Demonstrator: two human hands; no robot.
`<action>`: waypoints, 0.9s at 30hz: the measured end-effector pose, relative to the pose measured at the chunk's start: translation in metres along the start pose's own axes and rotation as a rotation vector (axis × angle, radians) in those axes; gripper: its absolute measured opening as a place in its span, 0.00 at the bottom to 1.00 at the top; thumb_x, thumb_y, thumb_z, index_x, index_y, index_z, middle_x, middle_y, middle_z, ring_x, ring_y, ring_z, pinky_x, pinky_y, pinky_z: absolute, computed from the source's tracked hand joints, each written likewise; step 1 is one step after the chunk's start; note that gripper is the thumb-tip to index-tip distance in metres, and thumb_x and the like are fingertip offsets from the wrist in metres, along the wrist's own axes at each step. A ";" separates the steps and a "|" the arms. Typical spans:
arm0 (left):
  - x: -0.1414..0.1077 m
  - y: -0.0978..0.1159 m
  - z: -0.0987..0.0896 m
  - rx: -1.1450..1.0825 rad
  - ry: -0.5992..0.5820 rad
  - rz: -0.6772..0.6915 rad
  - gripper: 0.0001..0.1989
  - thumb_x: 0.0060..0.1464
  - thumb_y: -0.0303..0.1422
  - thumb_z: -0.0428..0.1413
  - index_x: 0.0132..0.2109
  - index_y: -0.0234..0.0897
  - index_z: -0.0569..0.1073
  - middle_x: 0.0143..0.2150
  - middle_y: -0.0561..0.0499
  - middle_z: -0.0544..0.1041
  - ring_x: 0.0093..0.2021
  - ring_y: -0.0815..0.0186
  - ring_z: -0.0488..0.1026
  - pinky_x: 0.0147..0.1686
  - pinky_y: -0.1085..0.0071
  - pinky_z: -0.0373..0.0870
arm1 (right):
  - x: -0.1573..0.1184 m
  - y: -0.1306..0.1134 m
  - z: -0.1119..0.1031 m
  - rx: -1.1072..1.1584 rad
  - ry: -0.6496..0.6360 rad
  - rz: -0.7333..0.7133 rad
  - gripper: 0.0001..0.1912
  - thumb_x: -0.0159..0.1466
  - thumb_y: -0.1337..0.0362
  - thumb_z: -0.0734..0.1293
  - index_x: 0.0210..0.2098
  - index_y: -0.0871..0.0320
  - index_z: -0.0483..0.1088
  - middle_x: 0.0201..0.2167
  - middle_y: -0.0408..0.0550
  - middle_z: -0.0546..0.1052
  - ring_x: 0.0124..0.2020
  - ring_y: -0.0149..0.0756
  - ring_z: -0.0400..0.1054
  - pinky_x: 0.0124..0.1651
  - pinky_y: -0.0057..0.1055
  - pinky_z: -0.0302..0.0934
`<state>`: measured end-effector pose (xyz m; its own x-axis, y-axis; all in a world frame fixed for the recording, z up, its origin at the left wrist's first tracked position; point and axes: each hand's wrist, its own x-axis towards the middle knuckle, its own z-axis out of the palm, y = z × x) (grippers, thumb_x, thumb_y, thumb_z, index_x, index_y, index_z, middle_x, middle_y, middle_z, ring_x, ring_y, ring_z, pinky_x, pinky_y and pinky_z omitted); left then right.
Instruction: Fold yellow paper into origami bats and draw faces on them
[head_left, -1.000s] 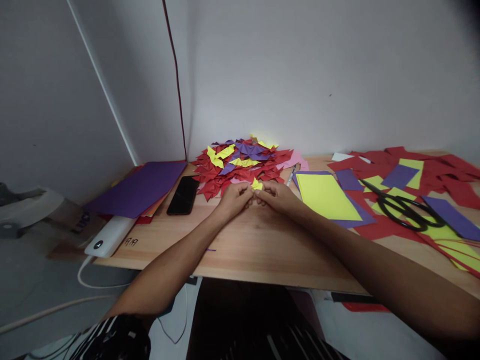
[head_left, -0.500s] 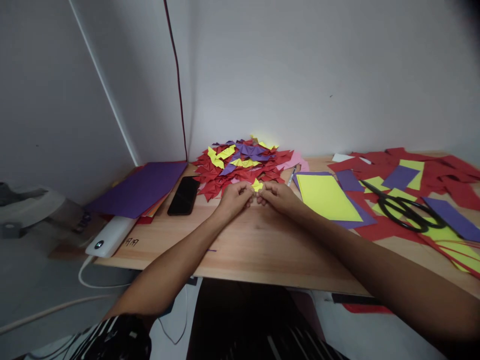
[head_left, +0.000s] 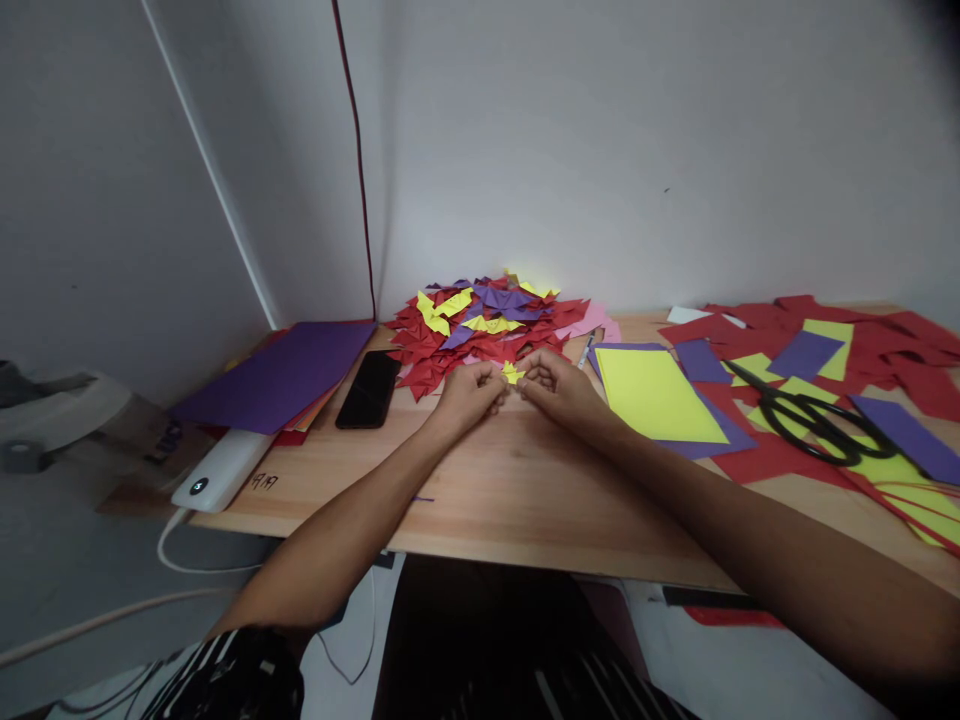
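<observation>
Between my two hands is a small yellow folded paper piece [head_left: 512,373], with points along its upper edge. My left hand [head_left: 472,393] pinches its left end. My right hand [head_left: 555,388] has closed fingers on its right end. Both hands are just above the wooden table, and part of the paper is hidden by the fingers. Directly behind them lies a heap of folded paper shapes [head_left: 487,346] in red, purple and yellow, against the wall.
At the left are a black phone [head_left: 367,390], a stack of purple sheets [head_left: 277,375] and a white power bank [head_left: 227,472] with a cable. To the right lie yellow sheets [head_left: 656,395], black-handled scissors [head_left: 814,425] and red paper scraps [head_left: 787,345]. A pen [head_left: 586,350] lies beside the heap.
My right hand has shifted slightly upward, its fingers lifting at the paper's right end. My left hand stays nearly in place, still pinching the yellow piece.
</observation>
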<state>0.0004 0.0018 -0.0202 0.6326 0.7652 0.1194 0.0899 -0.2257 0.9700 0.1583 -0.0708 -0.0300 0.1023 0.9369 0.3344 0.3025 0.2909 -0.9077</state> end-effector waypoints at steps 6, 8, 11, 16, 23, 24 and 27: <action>0.001 0.001 -0.001 -0.014 -0.043 -0.036 0.06 0.48 0.29 0.53 0.25 0.34 0.66 0.20 0.56 0.69 0.16 0.77 0.64 0.18 0.80 0.58 | -0.001 -0.006 0.000 0.009 -0.050 0.012 0.07 0.58 0.62 0.65 0.34 0.55 0.63 0.27 0.42 0.72 0.29 0.31 0.68 0.35 0.30 0.63; 0.002 0.002 0.000 -0.046 -0.047 -0.045 0.06 0.48 0.29 0.53 0.26 0.33 0.66 0.20 0.56 0.70 0.16 0.77 0.64 0.19 0.80 0.59 | -0.001 -0.005 0.000 0.044 -0.041 0.038 0.07 0.57 0.63 0.66 0.34 0.56 0.63 0.27 0.42 0.74 0.30 0.32 0.70 0.35 0.30 0.64; 0.001 0.005 0.000 -0.088 -0.056 -0.065 0.05 0.49 0.28 0.54 0.26 0.33 0.67 0.20 0.55 0.70 0.17 0.77 0.65 0.20 0.80 0.60 | -0.002 -0.003 0.000 0.077 -0.033 0.060 0.08 0.57 0.64 0.66 0.34 0.55 0.62 0.26 0.42 0.74 0.30 0.32 0.71 0.36 0.30 0.65; 0.000 0.008 0.002 -0.173 -0.056 -0.097 0.04 0.48 0.26 0.53 0.27 0.32 0.67 0.20 0.55 0.70 0.17 0.77 0.64 0.20 0.79 0.60 | -0.001 -0.003 0.000 0.119 -0.044 0.065 0.07 0.57 0.65 0.66 0.34 0.55 0.63 0.25 0.41 0.74 0.29 0.31 0.71 0.36 0.30 0.65; -0.002 0.012 0.002 -0.323 -0.067 -0.165 0.04 0.48 0.24 0.53 0.26 0.31 0.68 0.19 0.54 0.70 0.17 0.76 0.65 0.20 0.78 0.61 | 0.000 -0.005 -0.001 0.135 -0.032 0.064 0.06 0.55 0.65 0.66 0.31 0.56 0.63 0.24 0.40 0.75 0.27 0.30 0.70 0.34 0.30 0.65; -0.002 0.012 0.001 -0.348 -0.078 -0.178 0.05 0.47 0.24 0.53 0.25 0.31 0.68 0.19 0.53 0.71 0.17 0.76 0.65 0.20 0.78 0.61 | -0.001 -0.006 -0.001 0.133 -0.035 0.063 0.06 0.55 0.65 0.67 0.30 0.56 0.63 0.24 0.41 0.75 0.27 0.30 0.70 0.35 0.30 0.65; -0.002 0.013 -0.002 -0.420 -0.118 -0.216 0.04 0.47 0.23 0.54 0.26 0.31 0.67 0.20 0.52 0.72 0.17 0.76 0.66 0.20 0.78 0.62 | -0.001 -0.010 -0.002 0.122 -0.040 0.073 0.06 0.55 0.66 0.67 0.30 0.56 0.64 0.25 0.41 0.75 0.28 0.31 0.71 0.36 0.31 0.66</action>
<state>-0.0009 -0.0013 -0.0074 0.7190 0.6885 -0.0951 -0.0739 0.2118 0.9745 0.1571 -0.0752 -0.0210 0.0817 0.9627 0.2578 0.1777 0.2405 -0.9543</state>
